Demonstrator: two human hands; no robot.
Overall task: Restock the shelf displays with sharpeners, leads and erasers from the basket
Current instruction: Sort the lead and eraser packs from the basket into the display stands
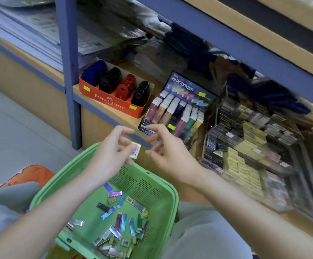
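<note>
Plainly, one pinched packet (136,150), one basket (171,200)

Premises: stationery shop. Beyond the left hand (110,156), a stickered Faber-Castell carton (114,105) of sharpeners (110,81) sits on blue metal shelving (68,71). Beyond the right hand (170,157) stand a Hi-Polymer lead display (180,109) and racks of small boxed stock (245,133). Below both hands is a green shopping basket (173,199).

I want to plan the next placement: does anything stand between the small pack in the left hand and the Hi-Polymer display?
Only the right hand: its open fingers hover between the small pack, pinched by the left hand, and the front of the Hi-Polymer display. Nothing else visible blocks the way.
</note>
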